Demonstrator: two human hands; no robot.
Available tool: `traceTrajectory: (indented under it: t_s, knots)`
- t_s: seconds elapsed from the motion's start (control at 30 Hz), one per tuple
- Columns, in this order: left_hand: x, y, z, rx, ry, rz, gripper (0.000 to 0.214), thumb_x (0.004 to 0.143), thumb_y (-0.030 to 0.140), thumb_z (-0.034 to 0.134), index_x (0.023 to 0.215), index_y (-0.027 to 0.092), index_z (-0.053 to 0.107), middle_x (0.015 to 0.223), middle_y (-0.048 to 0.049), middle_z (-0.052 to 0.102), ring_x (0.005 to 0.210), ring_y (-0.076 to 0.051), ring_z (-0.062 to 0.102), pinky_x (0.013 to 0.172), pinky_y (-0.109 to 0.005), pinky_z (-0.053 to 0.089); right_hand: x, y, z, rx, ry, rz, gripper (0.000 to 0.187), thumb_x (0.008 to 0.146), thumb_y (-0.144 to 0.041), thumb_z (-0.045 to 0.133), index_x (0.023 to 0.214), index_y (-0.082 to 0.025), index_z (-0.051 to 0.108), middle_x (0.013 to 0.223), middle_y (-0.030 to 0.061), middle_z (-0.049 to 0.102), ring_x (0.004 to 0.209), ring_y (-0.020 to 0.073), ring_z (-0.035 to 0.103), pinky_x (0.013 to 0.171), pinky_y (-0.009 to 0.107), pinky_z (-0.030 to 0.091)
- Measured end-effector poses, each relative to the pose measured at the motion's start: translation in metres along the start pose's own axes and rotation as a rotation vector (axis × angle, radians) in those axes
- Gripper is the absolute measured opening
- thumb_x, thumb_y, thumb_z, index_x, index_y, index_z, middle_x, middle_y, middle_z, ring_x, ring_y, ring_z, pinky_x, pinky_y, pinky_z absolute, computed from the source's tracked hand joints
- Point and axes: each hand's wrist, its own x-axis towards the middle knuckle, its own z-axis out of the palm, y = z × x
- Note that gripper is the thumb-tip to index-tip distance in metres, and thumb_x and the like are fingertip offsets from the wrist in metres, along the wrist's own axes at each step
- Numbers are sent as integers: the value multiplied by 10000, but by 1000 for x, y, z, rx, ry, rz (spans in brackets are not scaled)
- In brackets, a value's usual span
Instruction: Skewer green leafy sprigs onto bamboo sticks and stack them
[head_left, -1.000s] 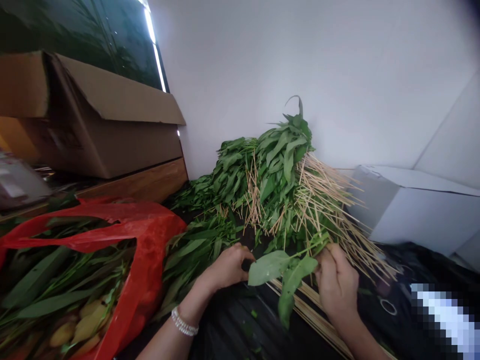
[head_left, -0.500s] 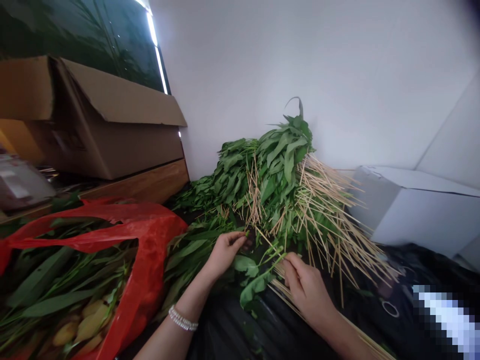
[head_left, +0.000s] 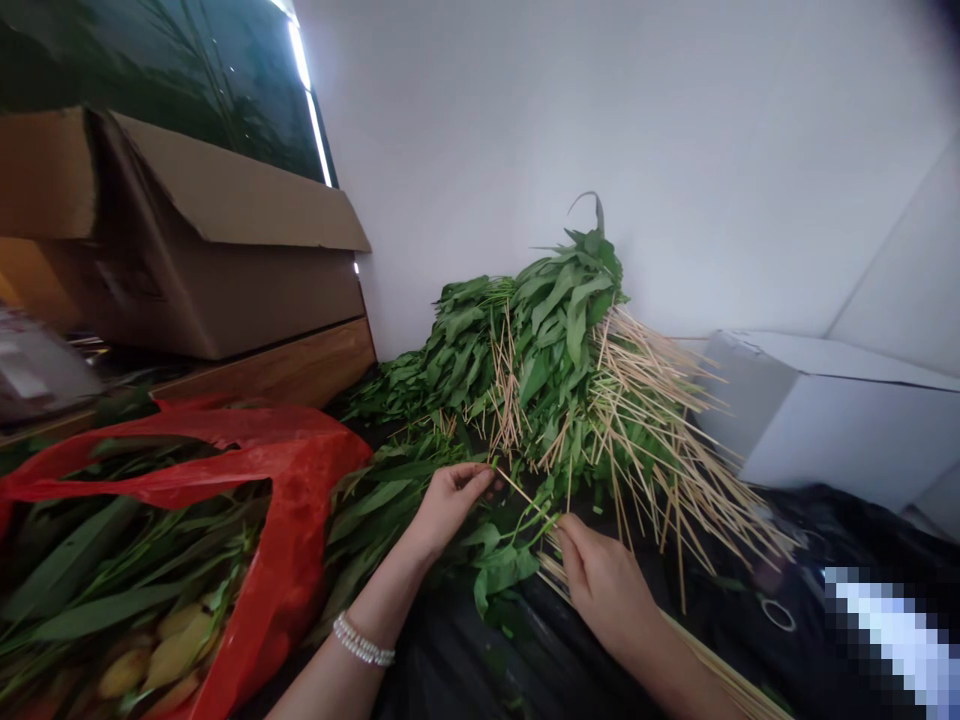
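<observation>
My left hand (head_left: 456,502) is closed in a pinch on a short green stem piece (head_left: 493,463). The tip of a thin wooden skewer (head_left: 517,487) meets that piece at my fingertips. Lower right, my right hand (head_left: 600,575) is closed around the skewer, with leafy greens (head_left: 506,570) hanging beside its fingers. Whether the greens are threaded on the skewer or only held against it, I cannot tell. Behind both hands lies a heap of skewered leafy greens (head_left: 574,300), its bare stick ends (head_left: 675,430) fanning out to the right.
A red plastic bag (head_left: 292,540) with long leaves and yellowish roundish pieces lies at left. Above it an open cardboard box (head_left: 262,290) rests on a wooden surface (head_left: 277,375). A white box (head_left: 840,420) stands at right. Loose skewers (head_left: 712,665) lie under my right forearm on black plastic (head_left: 420,650).
My right hand has shifted slightly left and toward my left hand. The skewer tip now reaches the stem piece in my left fingers, where before it was apart from it.
</observation>
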Motion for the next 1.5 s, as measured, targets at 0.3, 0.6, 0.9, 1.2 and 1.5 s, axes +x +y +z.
traceTrajectory:
  t_s: [0.3,0.6,0.9,1.2,1.5]
  knots:
    - [0,1,2,50,50,14,337,700,448,665,769,122,709,731,-54,705,675,-161,603,669,-259,463,1,1,2,-16,5,3,247,926,-215,288,803,-228,502,700,-3,635,660,153,619,562,245,307]
    - [0,-1,2,114,67,49,316,709,430,651,766,126,716,709,-43,706,645,-160,598,628,-253,458,1,1,3,-40,12,-1,250,924,-217,292,781,-228,497,678,-8,625,634,148,613,540,245,284]
    - [1,-5,1,226,81,97,296,747,393,624,820,125,726,786,-64,727,706,-195,631,654,-261,472,0,0,3,-47,-21,22,238,930,-216,292,783,-228,479,697,-10,630,666,151,621,555,243,287]
    - [-4,-5,0,612,103,320,213,816,326,569,885,206,732,883,-59,729,810,-218,656,752,-282,466,0,2,5,-89,-19,6,214,901,-171,319,784,-225,489,697,-15,635,646,142,619,535,248,259]
    - [-6,-5,1,656,154,338,194,820,320,573,893,225,727,899,-50,727,834,-223,657,770,-295,463,-1,-2,8,-111,-11,25,219,910,-174,302,780,-230,468,645,-21,613,612,149,619,526,250,256]
